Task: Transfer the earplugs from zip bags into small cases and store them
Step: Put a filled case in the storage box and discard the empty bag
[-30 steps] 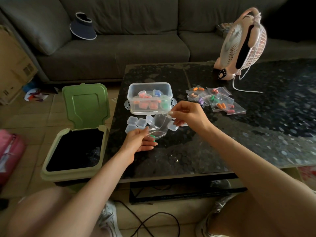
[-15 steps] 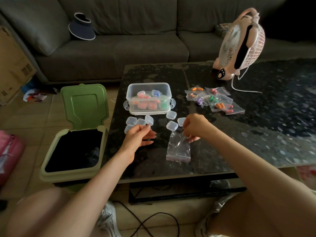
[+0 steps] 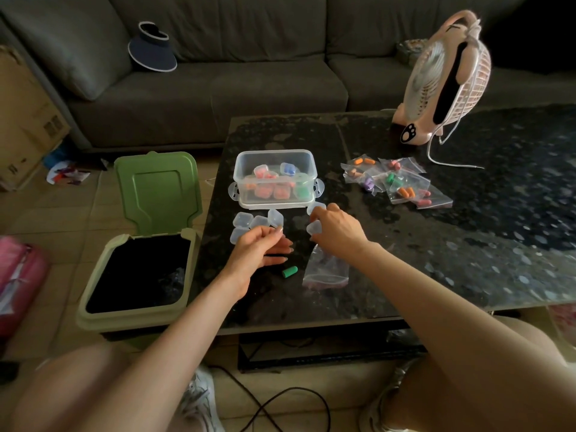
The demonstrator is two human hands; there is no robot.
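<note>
A head-worn camera looks down over a seated person's two bare arms, which reach onto a dark speckled coffee table. The left hand hovers low over the tabletop, fingers lying loosely toward the right, thumb and forefinger raised close together. Whether they pinch anything cannot be told. Just beside those fingers, not touching them, a single green earplug lies loose on the table, probably set there ready to go into a case. Next to it a clear, empty-looking zip bag lies flat beneath the right wrist. The right hand is knuckles-up, fingers curled down among a few clear small cases. It seems to be picking one, but the hand itself hides whether it has a grip. More empty cases cluster by the left hand, within easy reach. Behind them a clear storage box holds cases already filled with pink, blue and green plugs. To the right, a pile of full zip bags waits. A green bin stands open against the table's left edge, likely for spent bags. Beyond are a pink fan and a grey sofa with a dark visor on it.
</note>
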